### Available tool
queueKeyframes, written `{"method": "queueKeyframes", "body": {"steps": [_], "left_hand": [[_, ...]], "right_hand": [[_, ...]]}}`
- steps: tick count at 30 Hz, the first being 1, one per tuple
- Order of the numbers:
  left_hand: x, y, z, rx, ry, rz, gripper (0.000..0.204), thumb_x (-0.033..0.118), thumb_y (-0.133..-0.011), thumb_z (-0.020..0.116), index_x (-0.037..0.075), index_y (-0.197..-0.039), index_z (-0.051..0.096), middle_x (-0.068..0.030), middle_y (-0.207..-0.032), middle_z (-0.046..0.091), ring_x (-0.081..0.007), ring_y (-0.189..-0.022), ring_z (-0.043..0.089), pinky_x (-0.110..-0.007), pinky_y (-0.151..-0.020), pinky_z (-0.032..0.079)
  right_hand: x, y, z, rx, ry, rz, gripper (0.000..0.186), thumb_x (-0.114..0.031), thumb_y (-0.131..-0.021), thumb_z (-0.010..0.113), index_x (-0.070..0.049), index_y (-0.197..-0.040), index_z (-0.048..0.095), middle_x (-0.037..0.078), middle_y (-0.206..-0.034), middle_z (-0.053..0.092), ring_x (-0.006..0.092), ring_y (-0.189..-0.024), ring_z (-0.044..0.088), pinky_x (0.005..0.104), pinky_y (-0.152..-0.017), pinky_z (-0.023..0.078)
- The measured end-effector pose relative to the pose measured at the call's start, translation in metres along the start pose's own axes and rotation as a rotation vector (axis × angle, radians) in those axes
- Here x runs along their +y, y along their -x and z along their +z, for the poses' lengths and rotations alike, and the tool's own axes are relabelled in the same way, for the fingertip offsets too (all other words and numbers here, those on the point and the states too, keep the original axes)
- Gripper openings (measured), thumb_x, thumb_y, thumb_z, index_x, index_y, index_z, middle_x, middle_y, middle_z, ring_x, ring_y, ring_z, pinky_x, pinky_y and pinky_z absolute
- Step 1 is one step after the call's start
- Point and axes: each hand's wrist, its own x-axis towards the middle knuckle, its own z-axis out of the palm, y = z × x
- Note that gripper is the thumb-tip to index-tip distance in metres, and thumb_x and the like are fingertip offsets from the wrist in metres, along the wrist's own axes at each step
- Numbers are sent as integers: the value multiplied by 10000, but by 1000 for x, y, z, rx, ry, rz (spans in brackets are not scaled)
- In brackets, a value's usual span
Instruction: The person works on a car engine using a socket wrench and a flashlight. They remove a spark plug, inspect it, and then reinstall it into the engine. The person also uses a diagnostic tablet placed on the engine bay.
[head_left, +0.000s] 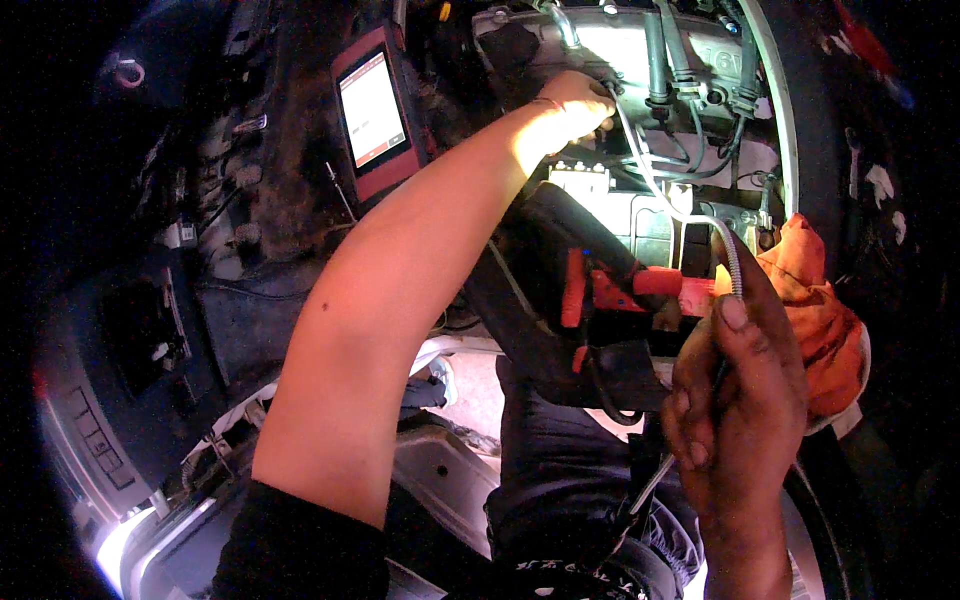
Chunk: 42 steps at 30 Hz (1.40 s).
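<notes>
At 4 o'clock, near me, my right hand closes firmly on the flexible probe, an orange rag behind it. The probe curves up toward 12 o'clock, where my left hand pinches its tip at the engine. I think slow feeding, without kinking, is best here. A scan tablet leans at 11.

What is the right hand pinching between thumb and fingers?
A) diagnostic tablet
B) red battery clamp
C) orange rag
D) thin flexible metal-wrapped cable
D: the right hand pinches the thin flexible cable at its thumb, and the cable arcs up toward the left hand at the engine; the orange rag lies behind the hand, and the red-framed diagnostic tablet stands apart on the left.
</notes>
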Motion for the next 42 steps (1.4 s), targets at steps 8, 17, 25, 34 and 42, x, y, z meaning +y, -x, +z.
{"method": "queueKeyframes", "body": {"steps": [8,17,25,34,42], "left_hand": [[-2,1,0,4,65,10,233,178,-925,625,16,-1079,694,-76,-813,730,-146,-549,591,-299,-423,452],[-2,3,1,-23,134,-30,233,182,-948,600,-5,-1049,696,-102,-858,728,-168,-545,611,-297,-401,445],[-8,-3,5,-32,248,-89,243,180,-966,552,-8,-998,703,-118,-891,728,-177,-554,611,-302,-455,497],[-8,-7,10,10,336,-77,234,179,-961,566,-4,-957,711,-112,-898,728,-181,-586,614,-310,-460,511],[-9,-6,8,-35,354,-33,219,159,-937,584,-7,-913,724,-96,-906,735,-165,-600,621,-296,-474,523]], "right_hand": [[6,0,-4,10,-5,-40,548,-252,-992,488,-7,-1471,383,20,-521,419,65,-311,275,213,-299,244],[3,17,-16,20,29,-12,604,-283,-977,507,6,-1484,351,18,-506,414,71,-305,277,219,-298,266],[7,5,-14,35,16,-22,581,-269,-983,496,6,-1478,362,11,-512,416,67,-314,282,215,-306,253],[8,-11,0,36,-3,-35,570,-255,-986,512,27,-1462,374,18,-537,448,59,-320,287,206,-303,246],[11,-5,-4,22,-29,-54,564,-248,-984,513,14,-1465,380,22,-540,471,65,-317,298,209,-301,254]]}}
